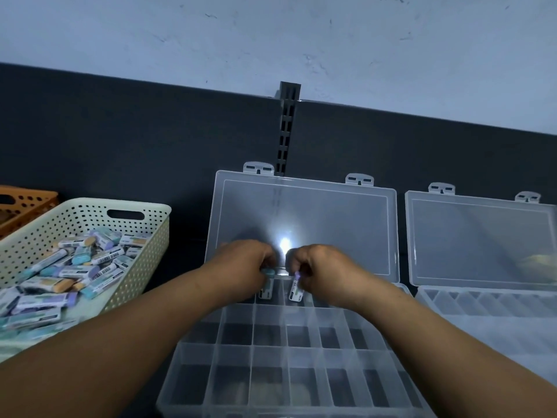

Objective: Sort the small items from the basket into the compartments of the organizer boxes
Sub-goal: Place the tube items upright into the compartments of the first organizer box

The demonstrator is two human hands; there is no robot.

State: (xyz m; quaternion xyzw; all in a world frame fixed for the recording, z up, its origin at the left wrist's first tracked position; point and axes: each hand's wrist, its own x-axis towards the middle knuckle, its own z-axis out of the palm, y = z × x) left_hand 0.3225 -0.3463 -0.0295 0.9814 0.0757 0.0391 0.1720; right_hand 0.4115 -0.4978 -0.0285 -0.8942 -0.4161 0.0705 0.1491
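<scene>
Fingers point(269, 258) curled both sides: L hand point(241, 263) pinching teal-tipped eraser point(265, 290), R hand point(319, 267) pinching purple-tipped eraser point(296, 290), long axes approx. upright, dipping into adjacent far-row compartments of the clear organizer box point(253, 342) directly below, basket point(90, 203) well off L.

Bare forearms point(120, 342), left hand point(244, 262), right hand point(321, 268)
</scene>
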